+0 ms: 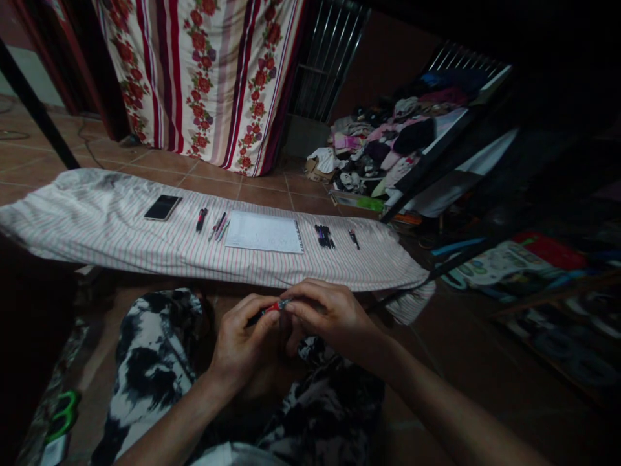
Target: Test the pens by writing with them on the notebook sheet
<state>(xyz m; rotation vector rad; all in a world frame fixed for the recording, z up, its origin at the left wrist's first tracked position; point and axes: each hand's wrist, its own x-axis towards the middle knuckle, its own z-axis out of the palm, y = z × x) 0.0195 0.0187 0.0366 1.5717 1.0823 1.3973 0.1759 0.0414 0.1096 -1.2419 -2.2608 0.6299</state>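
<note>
On the striped-cloth desk [107,220], left to right: a phone [163,208], red-and-black pens [201,220], slim pens [220,227], a spiral notebook [264,232]. In front of the desk, the left hand [237,331] grips a red pen [272,307], the right hand [334,312] pinching its tip end. Farther right, dark pens [325,237] lie together.

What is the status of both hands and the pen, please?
Left hand grips red-and-black pen; right hand pinches its silvery end. Pen held off the striped cloth. Notebook on cloth, beyond hands; nothing seen blocking them.
</note>
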